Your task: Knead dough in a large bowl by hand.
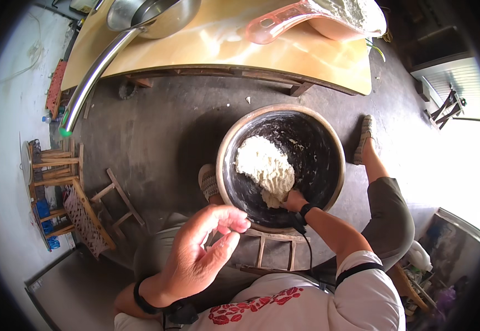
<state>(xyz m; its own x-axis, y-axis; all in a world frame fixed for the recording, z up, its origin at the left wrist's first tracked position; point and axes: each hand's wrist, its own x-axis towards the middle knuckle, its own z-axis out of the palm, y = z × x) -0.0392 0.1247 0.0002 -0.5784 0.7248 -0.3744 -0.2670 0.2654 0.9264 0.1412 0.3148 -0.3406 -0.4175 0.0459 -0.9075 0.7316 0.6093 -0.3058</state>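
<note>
A rough, lumpy mass of pale dough lies in the left and lower part of a large round basin, whose dark inner wall is streaked with flour or dough. Inside the basin's near side, my right hand grips the lower end of the dough; its fingertips are partly hidden. My left hand is raised at the basin's near left, nearer the camera, with fingers curved and apart and nothing held between them.
Beyond the basin stands a table bearing a metal saucepan and a pink-handled plastic scoop with flour. Wooden chairs stand at the left. A low wooden frame sits between my legs and the basin.
</note>
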